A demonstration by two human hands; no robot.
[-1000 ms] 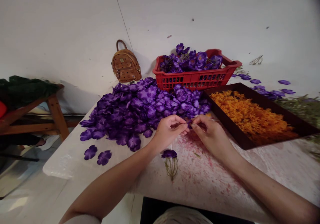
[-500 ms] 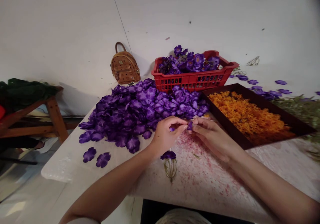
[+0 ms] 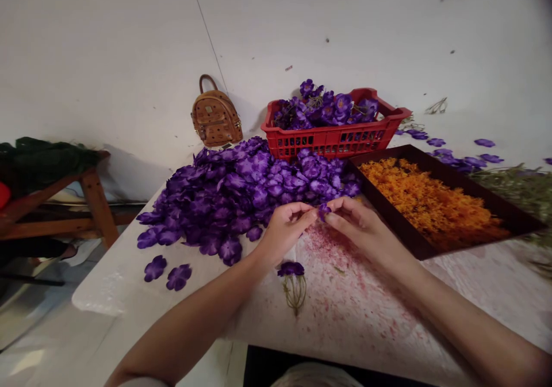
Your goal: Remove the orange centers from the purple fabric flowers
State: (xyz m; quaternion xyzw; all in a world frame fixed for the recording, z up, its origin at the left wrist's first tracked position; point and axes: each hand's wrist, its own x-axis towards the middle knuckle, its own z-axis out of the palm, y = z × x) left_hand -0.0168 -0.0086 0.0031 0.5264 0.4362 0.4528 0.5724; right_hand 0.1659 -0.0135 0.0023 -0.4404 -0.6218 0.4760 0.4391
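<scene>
White wall point(image 3: 129, 42) behind, pale table point(image 3: 340, 318) in front, pink-red flecks point(image 3: 330, 255) scattered where I'm working. Brown backpack point(image 3: 215, 119) against the wall.

Progress, my read: partway. Red crate point(image 3: 325, 141) at the back holds purple flowers point(image 3: 343, 105) heaped over the rim, a few showing orange centres; I'd count those as done. Stock left looks large: heap of loose purple petals point(image 3: 224, 188) in front of the crate and to its left, dark tray point(image 3: 391, 217) of orange tufts point(image 3: 431, 197) on the right, green stems point(image 3: 513, 191) beyond the tray. One stemmed flower point(image 3: 291, 269) lies just by my left wrist, purple head away from me, stems toward me. Can't see a centre on it, so no call on whether it's finished.

Piece in work: small purple piece point(image 3: 323, 211), between both hands, just short of the heap. Right hand point(image 3: 364, 223): thumb and index pinching it from the right. Left hand point(image 3: 284, 232): thumb and index tips pressed together at its left edge, pinching it too as far as I can tell. Other fingers curl behind, mostly hidden. Piece sits at the tips, not in either palm. No orange visible on it; too small to tell if it's one layer or several.
</scene>
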